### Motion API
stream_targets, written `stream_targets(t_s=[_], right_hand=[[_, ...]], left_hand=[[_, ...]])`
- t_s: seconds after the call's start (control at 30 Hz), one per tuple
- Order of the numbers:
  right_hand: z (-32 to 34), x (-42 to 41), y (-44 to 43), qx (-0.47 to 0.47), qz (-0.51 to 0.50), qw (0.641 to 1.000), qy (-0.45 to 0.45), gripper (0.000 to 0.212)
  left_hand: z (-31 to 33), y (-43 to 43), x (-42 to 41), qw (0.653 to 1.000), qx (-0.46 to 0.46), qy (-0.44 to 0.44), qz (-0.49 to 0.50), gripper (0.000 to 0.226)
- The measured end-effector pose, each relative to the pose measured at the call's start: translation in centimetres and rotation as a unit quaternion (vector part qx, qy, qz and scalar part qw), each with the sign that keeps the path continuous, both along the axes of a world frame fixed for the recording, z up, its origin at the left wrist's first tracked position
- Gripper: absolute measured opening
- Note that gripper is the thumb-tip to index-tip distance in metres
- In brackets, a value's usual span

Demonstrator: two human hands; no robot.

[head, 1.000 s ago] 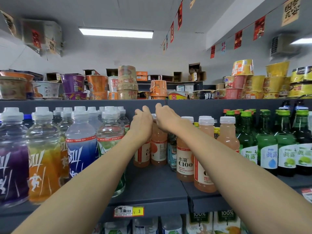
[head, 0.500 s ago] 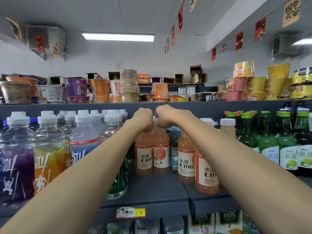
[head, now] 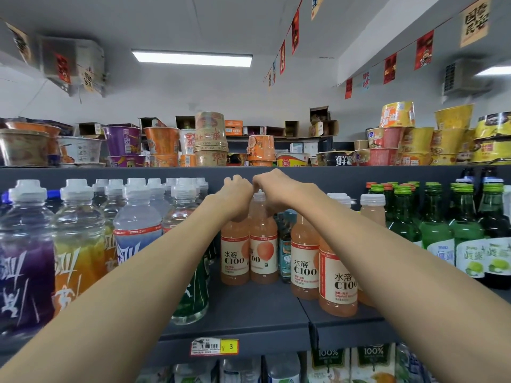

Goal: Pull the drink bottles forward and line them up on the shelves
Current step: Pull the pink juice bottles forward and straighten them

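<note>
Two pink C100 grapefruit bottles stand side by side on the dark grey shelf (head: 249,308). My left hand (head: 235,197) is closed over the top of the left bottle (head: 234,258). My right hand (head: 276,192) grips the neck of the right bottle (head: 263,252), whose white cap shows between my hands. Two more C100 bottles (head: 337,283) stand nearer the shelf front under my right forearm. Another capped one (head: 372,208) stands behind them.
Large white-capped sports drinks (head: 80,244) fill the left of the shelf. Green glass bottles (head: 439,230) crowd the right. A small teal bottle (head: 284,252) stands behind the C100s. Instant noodle cups (head: 210,139) line the shelf above. A yellow price tag (head: 214,346) hangs below.
Both hands have drawn the two pink bottles forward from the back of the shelf toward the front, and their labels now show in full.
</note>
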State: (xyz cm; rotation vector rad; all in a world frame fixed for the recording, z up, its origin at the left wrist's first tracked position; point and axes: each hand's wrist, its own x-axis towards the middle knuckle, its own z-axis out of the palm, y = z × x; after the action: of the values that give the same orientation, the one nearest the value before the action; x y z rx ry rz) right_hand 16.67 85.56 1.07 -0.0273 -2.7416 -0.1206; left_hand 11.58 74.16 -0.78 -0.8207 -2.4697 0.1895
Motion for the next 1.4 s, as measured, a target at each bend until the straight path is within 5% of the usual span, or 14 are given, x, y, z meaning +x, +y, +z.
stream_targets(t_s=[0.27, 0.4, 0.63, 1.03, 1.4], right_hand=[[-0.5, 0.0, 0.2, -0.005, 0.012, 1.0, 0.016, 0.075], [-0.6, 0.3, -0.1, 0.022, -0.018, 1.0, 0.011, 0.055], [-0.9, 1.0, 0.1, 0.151, -0.024, 0.986, 0.066, 0.06], [-2.2, 0.7, -0.2, 0.116, 0.0, 0.99, 0.083, 0.038], [-2.3, 0.9, 0.1, 0.117, 0.014, 0.991, 0.057, 0.05]], left_hand=[[-0.8, -0.5, 0.1, 0.998, 0.059, -0.01, -0.019, 0.049], [-0.9, -0.5, 0.4, 0.996, 0.076, -0.046, -0.003, 0.049], [-1.1, -0.8, 1.1, 0.998, 0.054, -0.004, 0.021, 0.066], [-2.4, -0.7, 0.8, 0.997, 0.043, 0.054, 0.034, 0.052], [-2.1, -0.8, 1.0, 0.996, -0.019, 0.068, 0.047, 0.077]])
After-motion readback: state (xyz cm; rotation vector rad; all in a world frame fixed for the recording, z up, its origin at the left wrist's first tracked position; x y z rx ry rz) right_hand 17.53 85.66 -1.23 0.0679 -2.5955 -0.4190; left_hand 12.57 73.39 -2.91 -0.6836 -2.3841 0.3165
